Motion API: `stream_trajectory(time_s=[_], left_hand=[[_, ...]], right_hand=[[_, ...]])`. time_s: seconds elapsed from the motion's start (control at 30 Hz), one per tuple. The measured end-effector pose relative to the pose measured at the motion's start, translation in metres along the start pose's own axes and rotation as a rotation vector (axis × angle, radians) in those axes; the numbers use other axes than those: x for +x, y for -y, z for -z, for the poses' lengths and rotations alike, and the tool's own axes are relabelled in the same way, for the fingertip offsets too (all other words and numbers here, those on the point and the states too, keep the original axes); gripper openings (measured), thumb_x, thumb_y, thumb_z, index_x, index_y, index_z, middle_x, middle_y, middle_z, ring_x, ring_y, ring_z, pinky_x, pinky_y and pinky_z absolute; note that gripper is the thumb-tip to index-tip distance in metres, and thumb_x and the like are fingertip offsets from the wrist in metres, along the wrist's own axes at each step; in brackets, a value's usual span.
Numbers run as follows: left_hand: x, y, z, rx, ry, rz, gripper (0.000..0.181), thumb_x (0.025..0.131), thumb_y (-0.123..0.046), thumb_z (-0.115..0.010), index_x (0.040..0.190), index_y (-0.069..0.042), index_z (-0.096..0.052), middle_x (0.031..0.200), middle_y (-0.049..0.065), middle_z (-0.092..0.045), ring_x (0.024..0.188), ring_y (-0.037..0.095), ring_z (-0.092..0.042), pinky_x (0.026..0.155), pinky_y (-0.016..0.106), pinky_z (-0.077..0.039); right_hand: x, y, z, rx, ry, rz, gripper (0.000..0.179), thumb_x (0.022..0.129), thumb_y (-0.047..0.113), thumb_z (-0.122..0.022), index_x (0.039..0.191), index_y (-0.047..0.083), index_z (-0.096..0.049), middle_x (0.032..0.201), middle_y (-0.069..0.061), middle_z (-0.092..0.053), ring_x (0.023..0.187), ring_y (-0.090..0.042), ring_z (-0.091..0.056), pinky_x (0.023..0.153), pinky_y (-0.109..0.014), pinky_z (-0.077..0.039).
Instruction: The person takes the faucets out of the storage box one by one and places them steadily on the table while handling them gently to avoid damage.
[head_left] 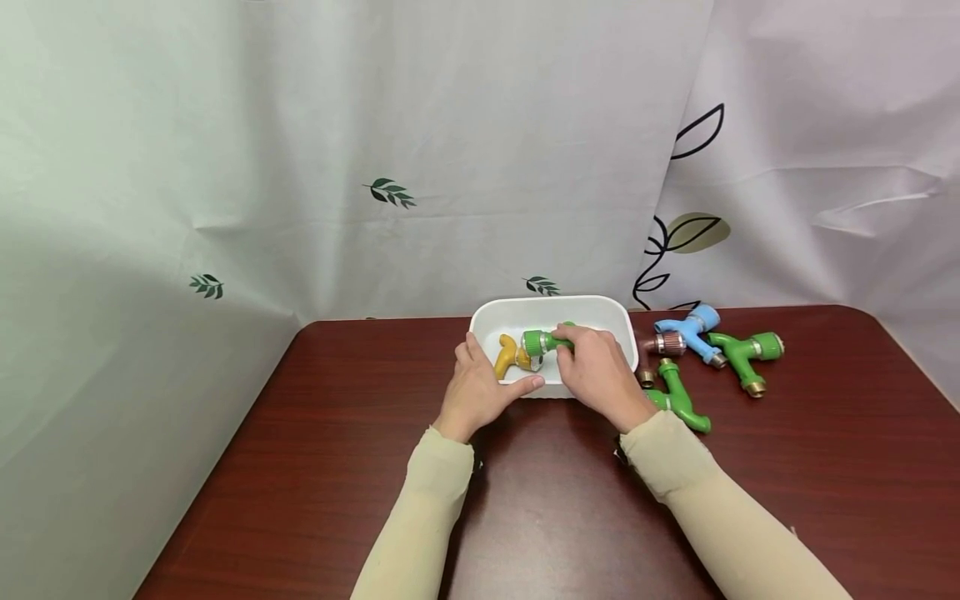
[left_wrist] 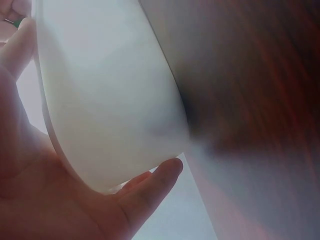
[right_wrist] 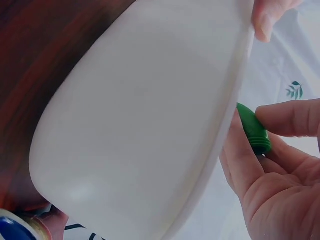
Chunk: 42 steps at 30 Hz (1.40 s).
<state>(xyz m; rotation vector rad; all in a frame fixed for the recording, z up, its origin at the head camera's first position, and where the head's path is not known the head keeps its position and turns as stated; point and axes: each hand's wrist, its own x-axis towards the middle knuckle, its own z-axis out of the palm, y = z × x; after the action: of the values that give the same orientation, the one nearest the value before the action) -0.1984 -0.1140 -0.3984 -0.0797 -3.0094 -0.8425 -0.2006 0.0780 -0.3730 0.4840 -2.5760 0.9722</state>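
Observation:
A white plastic bin stands at the back of the table. My left hand grips its near left corner, the thumb along the front rim and the fingers against the left side. Inside lies a yellow tap, partly covered by a green tap. My right hand holds that green tap over the bin, its round ribbed knob pointing left. In the right wrist view, thumb and fingers pinch the green body; the bin wall hides the rest.
Right of the bin lie a brown tap with a ribbed knob, a blue tap, a green tap and another green tap close to my right wrist. A patterned white cloth hangs behind the dark red table.

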Motion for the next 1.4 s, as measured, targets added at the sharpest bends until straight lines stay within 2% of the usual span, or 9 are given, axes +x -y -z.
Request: stream_trajectory(time_s=[0.17, 0.27, 0.4, 0.73, 0.8, 0.97, 1.2, 1.3, 1.4], left_hand=[[0.000, 0.001, -0.001, -0.010, -0.004, -0.004, 0.135, 0.075, -0.069, -0.075, 0.156, 0.011, -0.002, 0.146, 0.029, -0.028, 0.121, 0.041, -0.050, 0.094, 0.046, -0.050], [0.000, 0.002, -0.001, -0.009, -0.004, -0.003, 0.135, 0.075, -0.069, -0.075, 0.156, 0.010, -0.002, 0.146, 0.029, -0.028, 0.120, 0.041, -0.050, 0.093, 0.046, -0.050], [0.000, 0.001, -0.001, -0.008, -0.006, 0.002, 0.136, 0.075, -0.070, -0.075, 0.156, 0.010, -0.002, 0.147, 0.029, -0.027, 0.120, 0.041, -0.050, 0.092, 0.046, -0.051], [0.000, 0.001, -0.001, 0.008, 0.004, 0.017, 0.137, 0.074, -0.072, -0.074, 0.157, 0.009, -0.001, 0.148, 0.029, -0.027, 0.119, 0.041, -0.051, 0.091, 0.047, -0.051], [0.000, 0.001, -0.001, 0.007, 0.003, 0.016, 0.137, 0.074, -0.072, -0.074, 0.157, 0.009, -0.001, 0.148, 0.029, -0.027, 0.119, 0.041, -0.051, 0.091, 0.047, -0.051], [0.000, 0.001, -0.001, 0.004, 0.005, 0.018, 0.137, 0.074, -0.072, -0.074, 0.157, 0.009, -0.001, 0.148, 0.029, -0.027, 0.119, 0.041, -0.050, 0.092, 0.047, -0.051], [0.001, 0.001, -0.001, 0.004, 0.003, 0.017, 0.137, 0.074, -0.072, -0.074, 0.157, 0.009, -0.002, 0.148, 0.028, -0.027, 0.121, 0.041, -0.049, 0.092, 0.047, -0.051], [0.001, 0.001, -0.001, 0.003, 0.000, 0.018, 0.137, 0.074, -0.072, -0.074, 0.157, 0.009, -0.002, 0.148, 0.028, -0.027, 0.122, 0.041, -0.049, 0.092, 0.046, -0.050], [0.000, 0.000, -0.001, 0.000, 0.002, 0.022, 0.137, 0.073, -0.072, -0.074, 0.157, 0.008, -0.001, 0.149, 0.028, -0.026, 0.122, 0.041, -0.049, 0.092, 0.047, -0.050]], right_hand=[[0.000, -0.001, 0.004, 0.020, 0.009, -0.019, 0.031, 0.091, 0.000, -0.055, 0.115, -0.004, -0.073, 0.119, -0.022, -0.069, 0.060, -0.019, -0.050, 0.056, -0.034, -0.042], [-0.001, -0.002, 0.006, 0.014, -0.005, -0.010, 0.030, 0.091, 0.000, -0.056, 0.115, -0.003, -0.073, 0.120, -0.021, -0.069, 0.068, -0.022, -0.059, 0.060, -0.036, -0.045], [-0.003, -0.005, 0.007, 0.003, -0.032, 0.011, 0.030, 0.091, 0.000, -0.056, 0.115, -0.004, -0.073, 0.121, -0.020, -0.069, 0.097, -0.029, -0.069, 0.073, -0.041, -0.050], [-0.009, -0.006, 0.018, -0.010, -0.039, 0.040, 0.029, 0.092, 0.001, -0.055, 0.114, -0.004, -0.073, 0.124, -0.020, -0.068, 0.103, -0.033, -0.068, 0.069, -0.040, -0.049], [-0.011, -0.006, 0.019, -0.005, -0.037, 0.040, 0.029, 0.092, 0.001, -0.055, 0.115, -0.004, -0.073, 0.125, -0.020, -0.067, 0.091, -0.033, -0.070, 0.064, -0.039, -0.047], [-0.014, -0.007, 0.024, 0.008, -0.049, 0.047, 0.028, 0.093, 0.001, -0.056, 0.115, -0.004, -0.073, 0.125, -0.020, -0.067, 0.077, -0.027, -0.066, 0.057, -0.035, -0.042], [-0.020, -0.009, 0.031, 0.010, -0.064, 0.047, 0.029, 0.092, 0.000, -0.057, 0.115, -0.001, -0.074, 0.125, -0.017, -0.068, 0.093, -0.029, -0.068, 0.062, -0.037, -0.044], [-0.021, -0.010, 0.032, 0.012, -0.070, 0.049, 0.029, 0.092, 0.000, -0.057, 0.115, -0.001, -0.074, 0.125, -0.016, -0.068, 0.083, -0.026, -0.066, 0.059, -0.034, -0.042], [-0.023, -0.011, 0.034, 0.006, -0.081, 0.059, 0.029, 0.092, 0.000, -0.057, 0.115, -0.001, -0.074, 0.124, -0.016, -0.069, 0.064, -0.021, -0.056, 0.052, -0.032, -0.038]])
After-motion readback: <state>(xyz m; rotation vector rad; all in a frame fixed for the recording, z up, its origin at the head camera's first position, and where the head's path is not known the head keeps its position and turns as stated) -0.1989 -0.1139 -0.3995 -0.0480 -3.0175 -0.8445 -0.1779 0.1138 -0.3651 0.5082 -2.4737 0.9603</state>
